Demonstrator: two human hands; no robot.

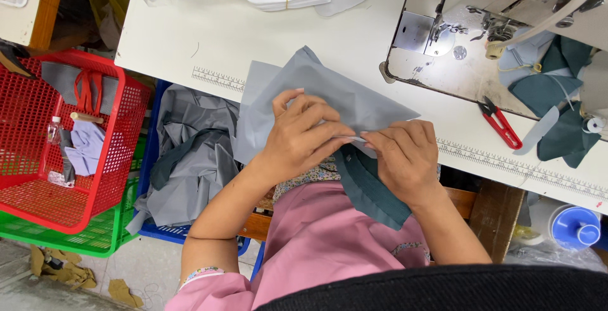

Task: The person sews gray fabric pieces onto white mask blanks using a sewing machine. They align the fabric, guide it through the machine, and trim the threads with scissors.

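both hands are bunched together at the near edge of the white worktop (329,38). the left hand (303,137) has its fingers curled down and pinched onto the light grey fabric piece (316,80), which spreads out flat on the worktop just beyond the knuckles and hangs a bit over the edge. the right hand (405,156) is closed too, fingertips meeting the left ones right at the fabric's folded edge, so both are gripping the same spot. under the right hand a dark teal fabric strip (370,190) hangs down toward the lap, its upper end tucked up between the two hands; can't tell exactly which fingers have it.

past the right hand, further out on the worktop, sits a white industrial sewing machine (506,7), and just beside its base a pair of red-handled thread snips (501,124). more dark teal pieces (557,89) are piled off to that same side. a printed ruler strip (218,78) runs along the worktop edge beyond the left hand.

well off to the left of the left hand there's a red plastic basket (123,152) stacked over a green one, and between it and the hand a blue bin of crumpled grey cloth (190,152).
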